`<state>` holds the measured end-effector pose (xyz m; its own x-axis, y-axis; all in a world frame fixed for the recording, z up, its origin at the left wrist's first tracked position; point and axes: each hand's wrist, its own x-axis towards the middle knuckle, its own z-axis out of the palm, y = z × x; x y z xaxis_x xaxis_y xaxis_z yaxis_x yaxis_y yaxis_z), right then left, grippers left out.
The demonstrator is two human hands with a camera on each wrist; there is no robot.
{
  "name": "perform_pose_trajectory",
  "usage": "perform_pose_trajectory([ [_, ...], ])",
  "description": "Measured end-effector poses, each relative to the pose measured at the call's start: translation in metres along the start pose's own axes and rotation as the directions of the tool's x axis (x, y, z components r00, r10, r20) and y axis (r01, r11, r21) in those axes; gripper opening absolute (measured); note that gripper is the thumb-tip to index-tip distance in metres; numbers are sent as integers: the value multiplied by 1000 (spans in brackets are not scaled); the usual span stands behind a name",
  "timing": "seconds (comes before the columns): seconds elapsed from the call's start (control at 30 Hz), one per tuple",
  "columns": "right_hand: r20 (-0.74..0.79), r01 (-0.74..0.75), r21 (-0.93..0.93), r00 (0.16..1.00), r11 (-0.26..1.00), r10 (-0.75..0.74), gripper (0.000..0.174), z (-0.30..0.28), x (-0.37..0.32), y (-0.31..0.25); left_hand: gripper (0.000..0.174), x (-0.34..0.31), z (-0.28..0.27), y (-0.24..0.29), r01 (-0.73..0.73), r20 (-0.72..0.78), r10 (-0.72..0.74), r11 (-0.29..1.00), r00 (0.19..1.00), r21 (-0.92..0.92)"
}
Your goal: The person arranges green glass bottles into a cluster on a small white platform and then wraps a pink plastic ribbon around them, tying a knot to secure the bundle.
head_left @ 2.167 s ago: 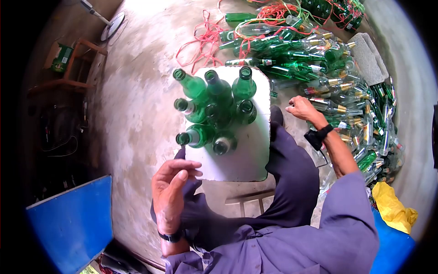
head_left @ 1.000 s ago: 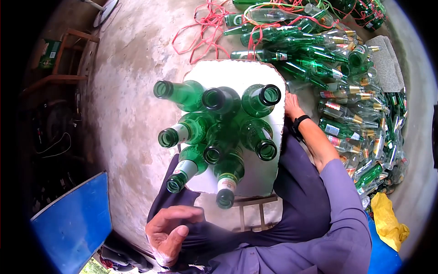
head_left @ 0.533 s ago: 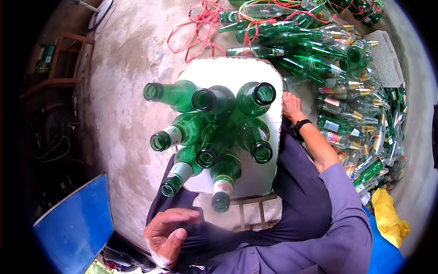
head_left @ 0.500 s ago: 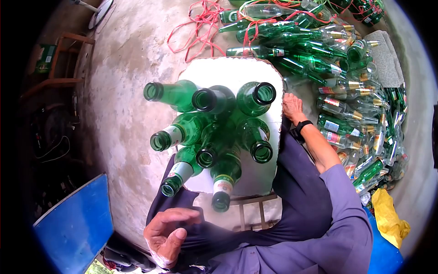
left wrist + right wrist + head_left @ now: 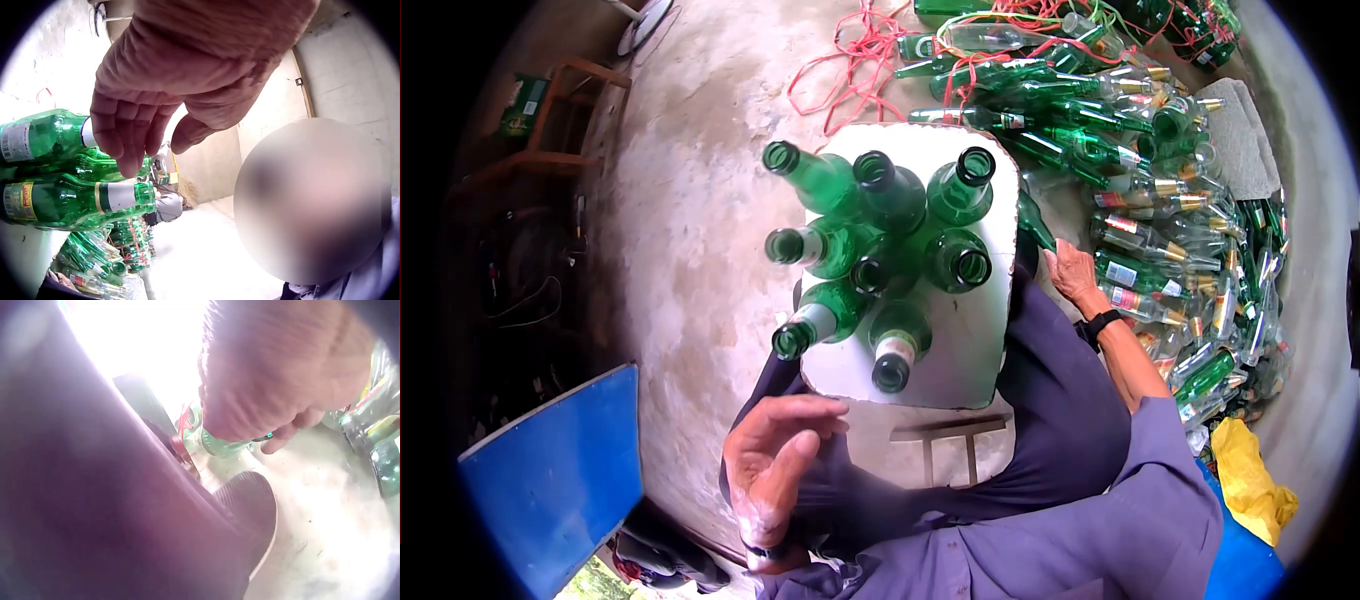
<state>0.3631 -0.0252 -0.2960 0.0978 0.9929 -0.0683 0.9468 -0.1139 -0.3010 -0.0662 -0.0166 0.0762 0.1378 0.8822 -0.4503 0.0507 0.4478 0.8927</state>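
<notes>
Several green glass bottles [image 5: 890, 345] stand upright in a cluster on a white board [image 5: 960, 350] between the person's knees. To the right of the board, the right hand [image 5: 1073, 272] pinches the neck of another green bottle [image 5: 1033, 218], whose lower part is hidden beside the board. The right wrist view shows that bottle's pale green glass [image 5: 219, 446] past the hand. Above the left thigh, the left hand [image 5: 775, 455] hovers with loosely bent fingers and nothing in it. In the left wrist view its fingers overlap labelled bottles [image 5: 65, 203] lying sideways in the picture.
A heap of green and clear bottles [image 5: 1135, 230] covers the floor at right, with a concrete block [image 5: 1240, 140] behind. Red string [image 5: 860, 60] lies beyond the board. A blue panel [image 5: 560, 480] stands at left, a yellow bag [image 5: 1250, 480] at right.
The right hand has come back from low beside the board's right edge, now with a green bottle's neck in its grip. The left hand stays empty; the head view has shifted.
</notes>
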Motion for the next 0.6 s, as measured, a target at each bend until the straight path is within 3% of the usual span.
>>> perform_pose_trajectory([
  [0.2, -77, -85, 97, 993, 992, 93, 29, -54, -1, -20, 25, -2, -1, 2, -2, 69, 1, 1000, 998, 13],
  [0.37, -63, -111, 64, 991, 992, 115, 32, -111, 3, -42, 22, -1, -9, -6, -51, 143, 47, 999, 989, 20],
  [0.6, -131, -21, 22, 991, 1000, 24, 33, -192, -8, -75, 23, 2, -14, -15, -183, 198, 170, 982, 965, 47],
])
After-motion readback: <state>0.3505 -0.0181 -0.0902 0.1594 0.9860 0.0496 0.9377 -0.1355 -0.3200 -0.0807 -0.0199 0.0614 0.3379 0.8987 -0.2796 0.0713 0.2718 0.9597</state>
